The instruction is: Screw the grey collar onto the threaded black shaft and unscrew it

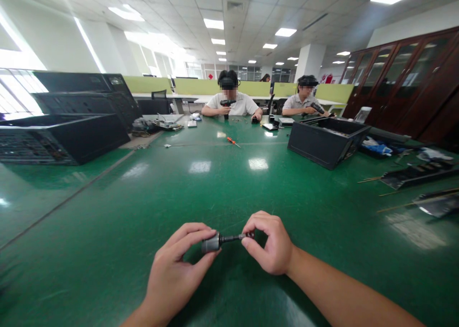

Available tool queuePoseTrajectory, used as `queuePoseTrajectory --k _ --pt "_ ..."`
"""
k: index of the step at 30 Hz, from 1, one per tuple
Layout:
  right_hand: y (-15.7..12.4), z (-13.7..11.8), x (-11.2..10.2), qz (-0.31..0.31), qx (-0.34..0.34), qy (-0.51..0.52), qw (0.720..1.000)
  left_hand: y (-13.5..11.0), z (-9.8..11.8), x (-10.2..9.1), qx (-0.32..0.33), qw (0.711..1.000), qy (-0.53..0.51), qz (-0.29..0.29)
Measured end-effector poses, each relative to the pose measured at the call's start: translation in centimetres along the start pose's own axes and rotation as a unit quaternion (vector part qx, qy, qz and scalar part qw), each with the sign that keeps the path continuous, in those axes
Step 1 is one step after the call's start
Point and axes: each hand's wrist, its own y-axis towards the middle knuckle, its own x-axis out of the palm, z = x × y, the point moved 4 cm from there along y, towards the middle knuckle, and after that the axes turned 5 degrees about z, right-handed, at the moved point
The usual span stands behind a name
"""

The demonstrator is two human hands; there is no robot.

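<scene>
Above the near part of the green table I hold a dark metal cylinder with a thin shaft [231, 238], lying roughly level between my hands. My left hand [181, 265] is closed round the thick grey cylinder end, fingers on top and thumb below. My right hand [268, 243] pinches the far end of the shaft between thumb and forefinger. A small ridged piece shows at that end, partly hidden by the fingertips. Whether it is a separate piece I cannot tell.
A black computer case [322, 143] stands right of centre, another [93, 138] at the left. An orange screwdriver [231, 140] lies mid-table [172, 188]. Metal parts [416, 174] lie at the right. Two people [233, 102] sit across the table, one holding a power drill [226, 106].
</scene>
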Motion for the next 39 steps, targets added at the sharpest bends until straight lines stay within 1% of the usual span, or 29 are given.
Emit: queuePoseTrajectory --k 7,20,31,39 --pt "-0.03 -0.01 -0.04 0.004 -0.001 0.000 1.000 -0.23 -0.33 0.00 -0.004 1.000 -0.003 -0.009" --pt "0.12 0.01 -0.21 0.010 -0.003 0.001 1.000 -0.16 -0.43 -0.11 -0.004 1.000 0.002 -0.005" --pt "0.10 0.16 -0.41 0.007 0.000 -0.004 1.000 -0.23 -0.66 -0.09 -0.026 1.000 0.001 -0.007" --pt "0.11 -0.06 -0.62 0.011 0.002 0.015 1.000 -0.29 -1.01 -0.06 -0.030 1.000 -0.003 -0.009"
